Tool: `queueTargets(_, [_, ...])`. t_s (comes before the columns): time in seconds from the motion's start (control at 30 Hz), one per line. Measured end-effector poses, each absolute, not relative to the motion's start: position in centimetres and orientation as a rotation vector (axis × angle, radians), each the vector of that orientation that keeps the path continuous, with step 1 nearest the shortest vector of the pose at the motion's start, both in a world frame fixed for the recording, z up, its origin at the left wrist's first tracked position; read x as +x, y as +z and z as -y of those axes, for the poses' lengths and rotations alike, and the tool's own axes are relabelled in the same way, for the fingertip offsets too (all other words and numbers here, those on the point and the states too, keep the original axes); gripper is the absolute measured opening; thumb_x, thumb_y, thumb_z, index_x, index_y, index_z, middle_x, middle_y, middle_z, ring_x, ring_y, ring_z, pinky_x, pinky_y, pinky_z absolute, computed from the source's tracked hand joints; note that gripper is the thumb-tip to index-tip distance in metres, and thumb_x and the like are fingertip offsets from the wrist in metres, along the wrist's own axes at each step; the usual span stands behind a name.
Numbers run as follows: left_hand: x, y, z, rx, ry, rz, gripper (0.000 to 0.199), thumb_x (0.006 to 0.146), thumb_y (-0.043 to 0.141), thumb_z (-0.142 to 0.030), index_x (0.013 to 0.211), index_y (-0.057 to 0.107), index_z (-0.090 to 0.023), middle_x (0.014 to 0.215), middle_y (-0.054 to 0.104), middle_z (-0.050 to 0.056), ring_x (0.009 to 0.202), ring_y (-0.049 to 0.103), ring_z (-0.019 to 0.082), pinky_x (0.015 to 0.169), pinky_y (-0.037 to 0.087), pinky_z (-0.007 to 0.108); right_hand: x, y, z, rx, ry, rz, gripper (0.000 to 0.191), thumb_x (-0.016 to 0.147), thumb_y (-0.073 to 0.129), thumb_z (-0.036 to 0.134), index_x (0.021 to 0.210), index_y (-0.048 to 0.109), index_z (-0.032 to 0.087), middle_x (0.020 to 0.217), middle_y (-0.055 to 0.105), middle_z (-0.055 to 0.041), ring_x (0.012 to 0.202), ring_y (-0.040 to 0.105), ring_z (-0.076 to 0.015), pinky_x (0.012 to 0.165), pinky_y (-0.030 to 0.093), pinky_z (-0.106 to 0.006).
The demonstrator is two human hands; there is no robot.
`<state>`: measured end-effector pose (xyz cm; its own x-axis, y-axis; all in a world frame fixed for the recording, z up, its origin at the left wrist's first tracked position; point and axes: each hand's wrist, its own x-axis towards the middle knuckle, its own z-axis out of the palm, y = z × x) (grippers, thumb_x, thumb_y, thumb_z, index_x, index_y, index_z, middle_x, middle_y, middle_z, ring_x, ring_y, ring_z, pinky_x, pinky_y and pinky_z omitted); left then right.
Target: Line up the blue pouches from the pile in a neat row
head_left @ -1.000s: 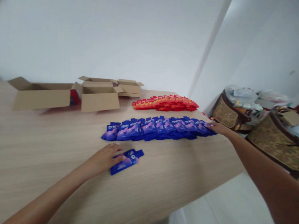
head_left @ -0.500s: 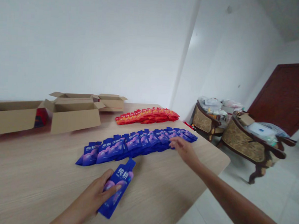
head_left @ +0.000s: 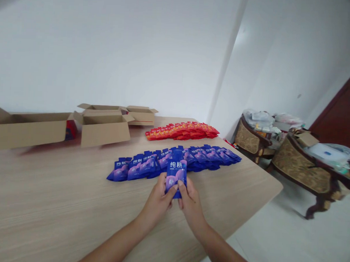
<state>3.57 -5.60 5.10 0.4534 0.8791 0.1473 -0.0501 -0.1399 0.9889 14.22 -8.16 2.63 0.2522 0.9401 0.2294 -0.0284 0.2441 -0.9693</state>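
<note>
A blue spouted pouch (head_left: 177, 167) with purple fruit printed on it is held upright, its printed front facing me. My left hand (head_left: 161, 194) grips its lower left side, thumb across the front. On the other side my right hand (head_left: 190, 197) grips the lower right edge, its thumb also on the front. Fingers behind the pouch are partly hidden. Just beyond lies a long overlapping row of similar blue pouches (head_left: 141, 166), part of it covered by the held one. Farther back is a row of red and orange pouches (head_left: 183, 130).
Several open cardboard boxes (head_left: 105, 133) stand along the back left of the wooden table (head_left: 59, 195), against the white wall. Past the table's right edge, two patterned armchairs (head_left: 298, 165) hold bags and other items. A dark red door (head_left: 338, 107) is at far right.
My right hand has left the row of blue pouches and joined my left on the held pouch. The pouch has moved right and up and turned upright. The view has shifted left.
</note>
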Motion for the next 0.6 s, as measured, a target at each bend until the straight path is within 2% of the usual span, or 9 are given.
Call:
queueTargets(0.17, [3.4,4.2,5.9,1.46,1.028,-0.825,0.03,0.082,0.052,-0.044,0.097,0.042,-0.02,0.063,0.047,-0.007,0.04,0.039,0.005,0.04,0.033,0.018,13.6,1.5,9.0,-1.123,0.926,0.958,0.032,0.082,0.051,0.054,0.088,0.049,0.023,0.057,0.038,0.0061,0.042,0.031,-0.007,0.037,0.025,-0.019])
queueTargets(0.4, [3.9,3.7,6.7,1.402,0.969,-0.703,0.046,0.081,0.054,-0.039,0.116,0.033,-0.019,0.063,0.047,-0.007,0.041,0.038,0.004,0.039,0.03,0.015,14.5,1.8,10.1,-1.063,0.983,1.02,0.03,0.084,0.051,0.05,0.092,0.046,0.022,0.056,0.038,0.0073,0.045,0.033,-0.0067,0.041,0.027,-0.018])
queueTargets(0.6, [3.7,3.9,6.2,1.471,0.83,-0.707,0.042,0.083,0.05,-0.044,0.111,0.035,-0.018,0.044,0.04,-0.013,0.029,0.031,0.005,0.03,0.025,0.014,16.0,2.1,9.5,-1.142,0.949,1.107,0.031,0.09,0.04,0.048,0.083,0.046,0.019,0.054,0.032,0.0084,0.044,0.029,-0.005,0.041,0.025,-0.017])
